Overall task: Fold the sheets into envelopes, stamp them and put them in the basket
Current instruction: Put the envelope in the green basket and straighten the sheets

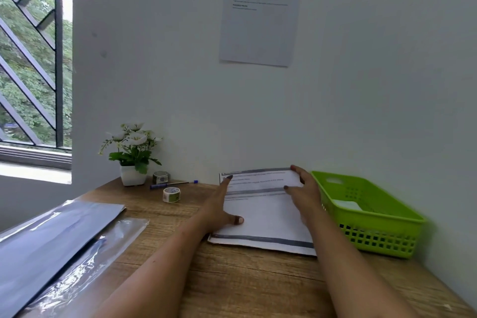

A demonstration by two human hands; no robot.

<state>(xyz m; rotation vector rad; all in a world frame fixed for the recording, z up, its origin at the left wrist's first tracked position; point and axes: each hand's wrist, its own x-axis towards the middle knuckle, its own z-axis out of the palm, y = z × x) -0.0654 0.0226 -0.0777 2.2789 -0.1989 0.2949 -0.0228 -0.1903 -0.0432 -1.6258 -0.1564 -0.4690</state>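
Pale wall (154,59) closes off the far and right sides of a wooden worktop (232,279), with a barred window (31,59) to the left. Dark plastic sleeves (51,245) cover the near left corner. The pile of sheets (258,241) lies against the far edge, right of middle. Touching or just beside its right side stands the green basket (374,240), which already holds a white paper (346,205). The far part of the top sheet (260,181) looks raised towards the wall. The left hand (219,206) lies flat on it with straight, spread fingers, forefinger near the far left corner and thumb pressing the middle. The right hand (304,193) seems to pinch the far right corner, thumb on the face and fingers behind. This looks like the first fold, early in the task. To do it well, the corners should be matched before creasing, with the flat hand kept down so the lower sheets do not slide. Room is tight: wall behind, basket on the right. Open wood lies only towards the near edge, so I would draw the flap that way. Near the far left corner stand a potted plant (133,155), two sticker rolls (171,194) and a pen (170,184), within reach for stamping.
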